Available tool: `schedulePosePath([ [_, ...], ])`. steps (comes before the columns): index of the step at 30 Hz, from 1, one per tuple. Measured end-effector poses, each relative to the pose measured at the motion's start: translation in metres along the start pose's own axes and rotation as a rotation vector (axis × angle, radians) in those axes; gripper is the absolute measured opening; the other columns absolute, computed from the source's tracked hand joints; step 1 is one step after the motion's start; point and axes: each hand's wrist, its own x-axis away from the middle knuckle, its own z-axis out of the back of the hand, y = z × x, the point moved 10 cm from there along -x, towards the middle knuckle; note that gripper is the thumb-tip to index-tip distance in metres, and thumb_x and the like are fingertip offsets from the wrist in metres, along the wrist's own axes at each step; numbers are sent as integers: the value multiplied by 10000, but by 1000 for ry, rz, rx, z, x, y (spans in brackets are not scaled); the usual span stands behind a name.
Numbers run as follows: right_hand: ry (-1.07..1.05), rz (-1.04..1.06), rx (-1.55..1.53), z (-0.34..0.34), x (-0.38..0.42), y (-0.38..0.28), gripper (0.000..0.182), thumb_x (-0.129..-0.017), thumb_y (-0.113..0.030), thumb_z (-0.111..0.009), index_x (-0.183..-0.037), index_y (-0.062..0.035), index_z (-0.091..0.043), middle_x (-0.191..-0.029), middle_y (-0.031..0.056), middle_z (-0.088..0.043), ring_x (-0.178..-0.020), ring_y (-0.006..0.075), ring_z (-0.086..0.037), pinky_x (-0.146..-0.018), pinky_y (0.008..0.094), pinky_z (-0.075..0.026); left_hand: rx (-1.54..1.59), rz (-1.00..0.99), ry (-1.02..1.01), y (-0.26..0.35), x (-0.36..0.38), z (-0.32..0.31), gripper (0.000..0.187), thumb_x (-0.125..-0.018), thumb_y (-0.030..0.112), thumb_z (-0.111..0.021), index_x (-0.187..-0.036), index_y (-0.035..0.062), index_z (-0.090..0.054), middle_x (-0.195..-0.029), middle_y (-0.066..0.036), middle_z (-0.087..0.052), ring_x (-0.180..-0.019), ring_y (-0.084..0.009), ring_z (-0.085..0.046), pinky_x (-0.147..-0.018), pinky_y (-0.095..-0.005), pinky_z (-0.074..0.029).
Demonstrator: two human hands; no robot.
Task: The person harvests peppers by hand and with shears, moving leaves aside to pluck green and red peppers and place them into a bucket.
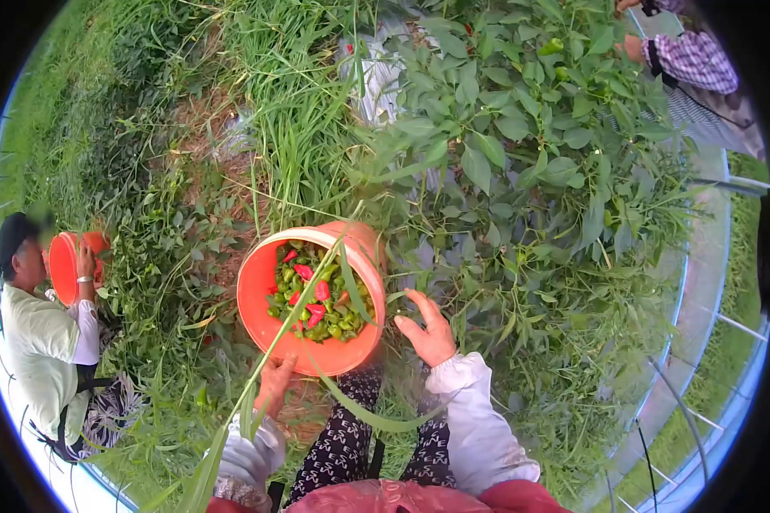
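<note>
An orange bucket [257, 291] stands tilted in front of my legs, with many small green peppers [344, 318] and several red peppers [316, 314] inside. At its lower left rim, my left hand [275, 382] is closed against the bucket, its fingertips partly hidden. A long grass stem [296, 309] crosses in front of the bucket and passes close by that hand. My right hand [429, 332] is just right of the bucket, holding nothing, thumb and fingers apart near pepper leaves.
Leafy pepper plants [522, 154] fill the right side, and tall grass [291, 128] grows up the middle. A co-worker [43, 333] at left holds another orange bucket [62, 267]. Another person's checked sleeve [697, 61] shows top right. Metal pipes [736, 184] line the right edge.
</note>
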Motion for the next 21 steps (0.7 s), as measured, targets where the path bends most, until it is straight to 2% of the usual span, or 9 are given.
schedulePosePath([
  [4, -62, -95, -31, 8, 18, -5, 472, -777, -187, -632, -1216, -70, -503, -1175, 153, -540, -1084, 288, -517, -926, 340, -394, 209, -10, 48, -31, -9, 5, 348, -798, 294, -662, -925, 11, -504, -686, -46, -583, -583, -141, -589, -471, -260, -473],
  [6, -47, -89, 28, 20, 29, 0, 464, -774, -190, -632, -1205, -63, -514, -1170, 152, -547, -1078, 288, -524, -922, 343, -399, 213, 150, 55, -89, -29, 15, 299, -803, 206, -644, -968, 10, -492, -835, -101, -601, -718, -178, -621, -555, -304, -520],
  [9, 5, -94, 262, 43, 43, 15, 444, -775, -200, -625, -1185, -55, -535, -1120, 150, -583, -1047, 286, -551, -908, 348, -411, 457, -24, 15, -37, -7, -2, 297, -795, 115, -618, -1032, 24, -463, -992, -141, -579, -869, -214, -608, -665, -361, -543],
  [10, -15, -165, 375, 50, 48, 30, 389, -792, -158, -608, -1154, -33, -545, -1099, 132, -595, -1019, 244, -560, -892, 330, -421, 466, 159, 2, -35, -8, -9, 337, -813, 73, -549, -1129, 47, -437, -1105, -146, -546, -982, -253, -577, -757, -395, -539],
  [11, -35, -234, 488, 59, 53, 42, 335, -808, -117, -592, -1124, -10, -556, -1078, 114, -607, -990, 201, -570, -876, 312, -430, 482, 158, -31, -40, -19, -14, 337, -813, 73, -549, -1129, 47, -437, -1105, -146, -546, -982, -253, -577, -757, -395, -539],
  [14, 81, -300, 277, 95, 83, 16, 287, -817, -107, -579, -1083, 1, -580, -983, 87, -634, -926, 160, -571, -844, 288, -438, 781, 69, -310, -68, -56, -47, 401, -836, 28, -438, -1231, 95, -415, -1139, -127, -548, -986, -293, -584, -773, -442, -534],
  [15, 74, -357, 165, 92, 89, 10, 277, -820, -102, -577, -1077, 1, -582, -969, 77, -636, -907, 145, -570, -832, 279, -441, 756, 205, -180, -64, -47, -42, 397, -827, 3, -427, -1212, 102, -431, -1119, -123, -556, -951, -293, -600, -763, -476, -531],
  [18, 93, -341, 244, 116, 109, 25, 241, -822, -95, -580, -1047, -10, -597, -956, 60, -635, -890, 125, -572, -806, 263, -449, 657, 232, -83, -64, -44, -32, 375, -825, 13, -442, -1190, 99, -450, -1091, -104, -570, -923, -287, -609, -756, -483, -531],
  [21, 92, -329, 299, 124, 104, 7, 221, -821, -86, -581, -1029, -17, -606, -935, 51, -635, -870, 119, -572, -784, 256, -455, 645, 211, -94, -48, -41, -26, 388, -792, -69, -396, -1161, 45, -434, -1069, -148, -564, -914, -354, -597, -745, -548, -523],
])
